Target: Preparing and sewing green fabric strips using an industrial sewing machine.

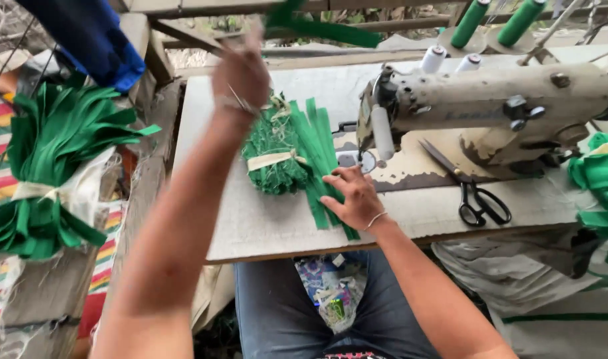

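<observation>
My left hand is raised above the sewing table, gripping one green fabric strip that trails up and to the right, blurred by motion. My right hand lies flat, fingers spread, on a pile of loose green strips on the table. Beside them, to the left, sits a bundle of green strips tied with a pale band. An old cream sewing machine stands just right of my right hand.
Black scissors lie on the table under the machine arm. Green and white thread spools stand behind it. A big tied heap of green strips rests at left, more green fabric at right, blue cloth hangs top left.
</observation>
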